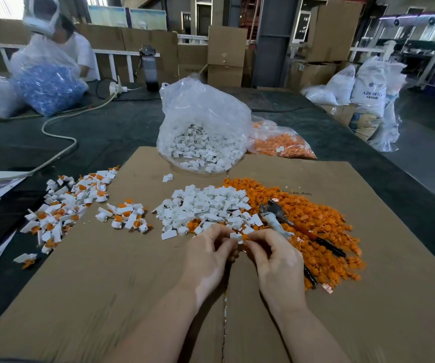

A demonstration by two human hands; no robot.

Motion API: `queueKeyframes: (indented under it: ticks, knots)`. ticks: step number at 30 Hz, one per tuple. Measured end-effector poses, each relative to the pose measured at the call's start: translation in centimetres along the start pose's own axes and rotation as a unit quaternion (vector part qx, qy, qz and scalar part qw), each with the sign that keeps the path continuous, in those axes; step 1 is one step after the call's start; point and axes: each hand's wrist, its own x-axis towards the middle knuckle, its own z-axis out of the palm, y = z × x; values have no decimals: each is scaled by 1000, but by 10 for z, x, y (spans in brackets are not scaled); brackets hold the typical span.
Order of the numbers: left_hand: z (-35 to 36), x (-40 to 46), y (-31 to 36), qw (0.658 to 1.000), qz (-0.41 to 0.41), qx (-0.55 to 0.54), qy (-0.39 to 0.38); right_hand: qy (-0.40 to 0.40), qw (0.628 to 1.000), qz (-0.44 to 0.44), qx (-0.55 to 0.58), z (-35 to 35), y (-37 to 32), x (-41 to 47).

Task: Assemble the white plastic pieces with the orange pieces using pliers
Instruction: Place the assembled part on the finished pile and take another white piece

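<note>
L hand pinches white piece, R hand pinches orange piece against it. Pliers lie just right on orange pile, handles toward me, R hand nearer.

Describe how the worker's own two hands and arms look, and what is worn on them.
Both are bare. The left hand and right hand wear no gloves, and no rings, watch or wristband show. The forearms are uncovered up to the bottom edge of the picture; no sleeve comes into view. Fingernails look short and unpainted.
</note>
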Motion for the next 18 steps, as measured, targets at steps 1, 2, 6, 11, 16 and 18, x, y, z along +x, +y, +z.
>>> queueKeyframes:
  ticks: [1,2,6,11,16,18]
  knots:
    - [0,0,0,1000,-4,-13,-3,-8,1000,7,8,0,0,0]
    - [1,-1,0,1000,-6,-18,-5,-15,1000,15,10,0,0,-1]
    - [0,-1,-1,1000,-8,-23,-9,-1,998,2,-62,1,-2,-2]
    - [-1,-2,-2,999,-12,-39,-20,0,990,-28,-138,3,-3,-2]
    - [-3,-4,0,999,-7,-46,-25,-18,985,-63,-160,4,-3,-3]
    - [-3,-5,0,998,-4,-49,-31,-31,985,-61,-155,4,-2,-3]
